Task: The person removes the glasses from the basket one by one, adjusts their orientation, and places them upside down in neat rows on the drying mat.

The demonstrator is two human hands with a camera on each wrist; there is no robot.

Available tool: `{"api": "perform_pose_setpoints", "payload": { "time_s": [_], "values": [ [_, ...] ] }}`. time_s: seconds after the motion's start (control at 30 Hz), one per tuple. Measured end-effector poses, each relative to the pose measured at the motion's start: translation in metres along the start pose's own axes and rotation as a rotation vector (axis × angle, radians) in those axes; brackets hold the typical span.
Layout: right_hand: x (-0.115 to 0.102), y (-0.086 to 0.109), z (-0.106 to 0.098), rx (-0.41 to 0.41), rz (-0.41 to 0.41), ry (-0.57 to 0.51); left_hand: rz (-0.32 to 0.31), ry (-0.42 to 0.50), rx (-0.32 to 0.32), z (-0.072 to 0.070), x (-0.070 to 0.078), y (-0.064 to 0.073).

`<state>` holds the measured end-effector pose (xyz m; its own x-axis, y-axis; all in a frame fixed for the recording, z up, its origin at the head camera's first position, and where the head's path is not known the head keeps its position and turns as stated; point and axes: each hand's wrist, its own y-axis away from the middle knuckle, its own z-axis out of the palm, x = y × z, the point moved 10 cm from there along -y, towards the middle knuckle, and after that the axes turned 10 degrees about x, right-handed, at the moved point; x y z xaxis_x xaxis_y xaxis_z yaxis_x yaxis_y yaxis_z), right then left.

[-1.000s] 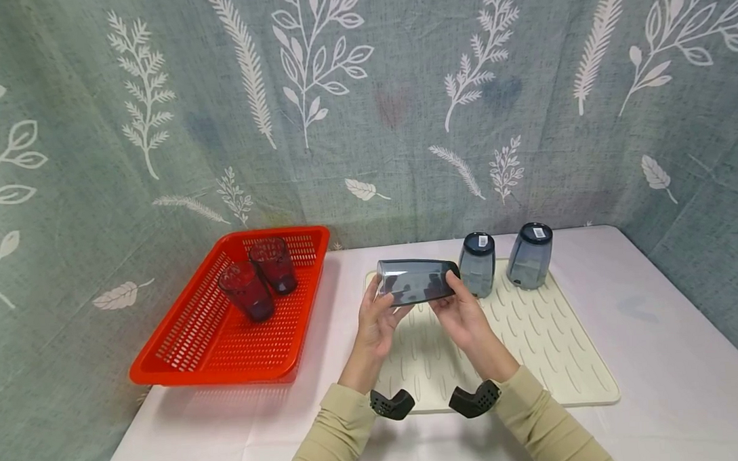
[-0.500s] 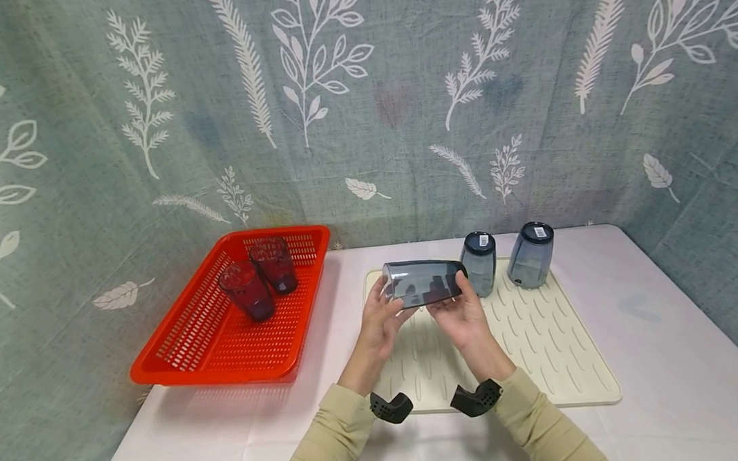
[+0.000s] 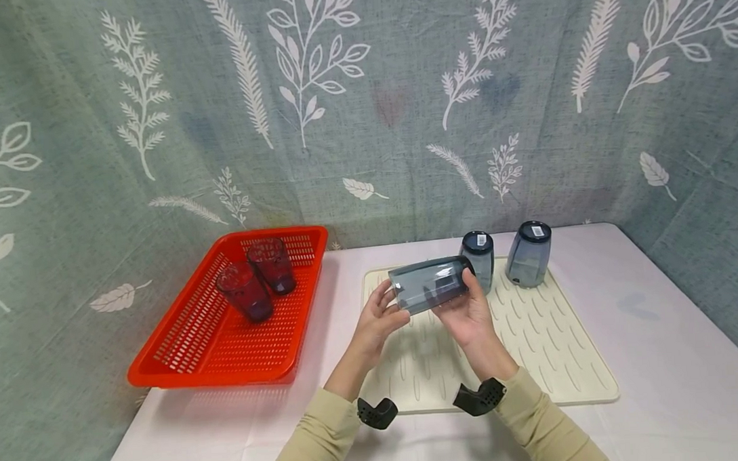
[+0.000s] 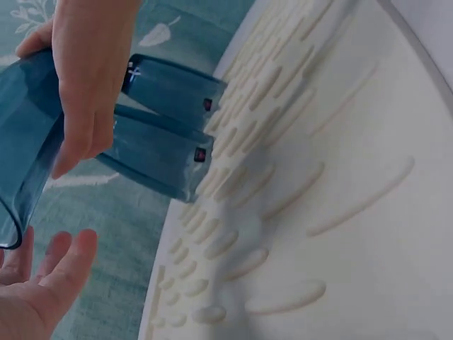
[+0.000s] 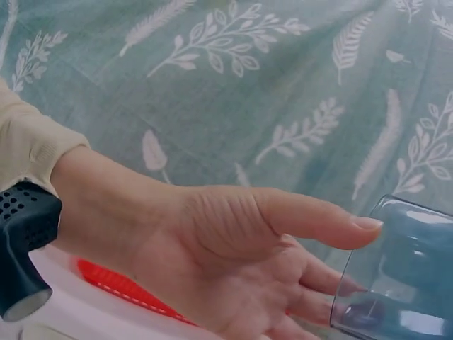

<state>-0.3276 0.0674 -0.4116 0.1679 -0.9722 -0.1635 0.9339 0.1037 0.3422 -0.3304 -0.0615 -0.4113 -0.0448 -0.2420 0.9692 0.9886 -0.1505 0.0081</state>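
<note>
Smooth tapered tumbler (image 3: 430, 287) tipped more vs b4; R hand (image 3: 468, 322) grips base, L hand (image 3: 374, 325) slack nr rim.

In the head view, a grey-green curtain (image 3: 405, 219) fills the top and both sides of the frame, printed with white sprigs (image 3: 304, 56) and a few single leaves, a faint reddish blotch (image 3: 390, 104) near upper centre. A white table (image 3: 673, 376) spans the bottom, with a pale bluish mark (image 3: 637, 308) at right.
</note>
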Motion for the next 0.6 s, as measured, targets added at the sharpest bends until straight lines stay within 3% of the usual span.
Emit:
{"api": "perform_pose_setpoints", "payload": {
  "time_s": [0.2, 0.43, 0.6],
  "values": [
    [-0.005, 0.001, -0.002, 0.032, -0.024, 0.015, 0.013, -0.097, -0.02, -0.005, 0.003, 0.003],
    [-0.013, 0.003, -0.007, 0.077, -0.066, 0.05, 0.039, -0.139, -0.021, -0.014, 0.008, 0.005],
    [-0.02, 0.005, -0.004, 0.048, -0.108, 0.135, 0.046, -0.145, -0.001, -0.023, 0.011, 0.006]
  ]
}}
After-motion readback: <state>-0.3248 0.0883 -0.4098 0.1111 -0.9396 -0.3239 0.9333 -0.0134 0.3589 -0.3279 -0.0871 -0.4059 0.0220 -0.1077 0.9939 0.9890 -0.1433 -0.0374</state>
